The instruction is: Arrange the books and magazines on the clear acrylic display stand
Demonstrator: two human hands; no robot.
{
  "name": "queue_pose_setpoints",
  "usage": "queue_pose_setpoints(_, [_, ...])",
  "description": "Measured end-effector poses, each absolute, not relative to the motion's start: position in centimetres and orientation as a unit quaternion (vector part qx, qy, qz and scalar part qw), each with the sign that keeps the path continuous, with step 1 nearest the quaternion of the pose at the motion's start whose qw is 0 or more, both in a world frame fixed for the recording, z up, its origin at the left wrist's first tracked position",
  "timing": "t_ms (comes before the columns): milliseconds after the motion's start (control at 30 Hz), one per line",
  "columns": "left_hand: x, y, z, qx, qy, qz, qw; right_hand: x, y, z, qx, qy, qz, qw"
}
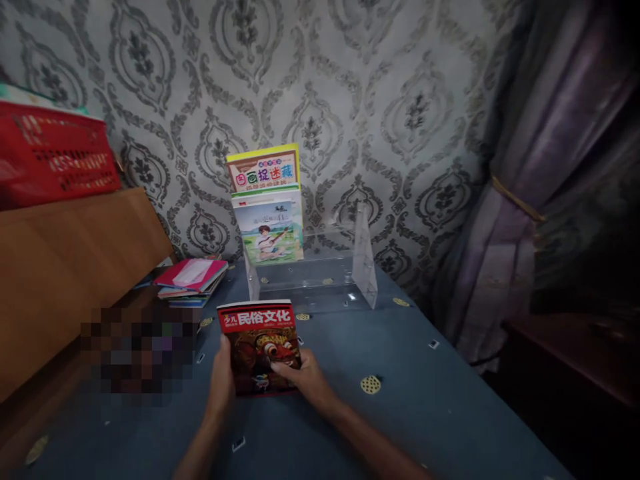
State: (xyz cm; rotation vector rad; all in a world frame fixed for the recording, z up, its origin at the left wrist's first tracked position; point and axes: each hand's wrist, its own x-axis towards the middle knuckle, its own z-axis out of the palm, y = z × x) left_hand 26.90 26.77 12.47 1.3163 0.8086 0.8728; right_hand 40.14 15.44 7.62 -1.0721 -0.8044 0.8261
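Observation:
Between my two hands is a book point(250, 343) with a red title band and a dark cover showing a colourful mask. My left hand point(223, 370) grips its left edge, the thumb along the side. My right hand point(305, 380) holds the lower right edge, its thumb lying on the cover. Just beyond stands a clear acrylic book rack point(366, 257). Several books lean in its left part, among them a front one with a guitar player point(270, 233) and a taller yellow-edged one point(263, 167) behind.
A stack of books and papers point(193, 277) lies left of the rack. A wooden headboard-like panel point(80, 267) rises at the left, with a red basket point(55, 157) on top. A blurred-out patch covers the area below. Purple curtains point(525, 200) hang at the right. The blue patterned cloth point(425, 400) covers the table.

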Motion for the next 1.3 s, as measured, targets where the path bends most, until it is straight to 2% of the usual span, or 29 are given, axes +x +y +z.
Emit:
queue_pose_setpoints(267, [28.3, 26.7, 12.1, 0.486, 0.284, 0.396, 0.726, 39.7, 15.3, 8.5, -0.464, -0.321, 0.416, 0.713])
queue_pose_setpoints(533, [28.0, 26.9, 11.5, 0.489, 0.299, 0.378, 0.727, 39.7, 15.0, 8.5, -0.511, -0.286, 0.402, 0.704])
queue_pose_setpoints(733, [28.5, 28.6, 11.6, 0.484, 0.272, 0.335, 0.761, 40.3, 15.0, 9.2, -0.502, -0.242, 0.395, 0.730])
queue_pose_setpoints(833, [30.7, 32.2, 14.9, 0.563, 0.245, 0.372, 0.696, 40.9, 15.1, 8.9, -0.493, -0.245, 0.384, 0.741])
queue_pose_setpoints(1033, [38.3, 40.1, 24.2, 0.718, 0.165, 0.519, 0.435, 41.2, 14.9, 8.3, -0.463, -0.269, 0.409, 0.739])
queue_pose_setpoints(1300, [42.1, 43.1, 26.1, 0.784, 0.155, 0.496, 0.339, 41.0, 15.0, 8.4, -0.474, -0.238, 0.398, 0.749])
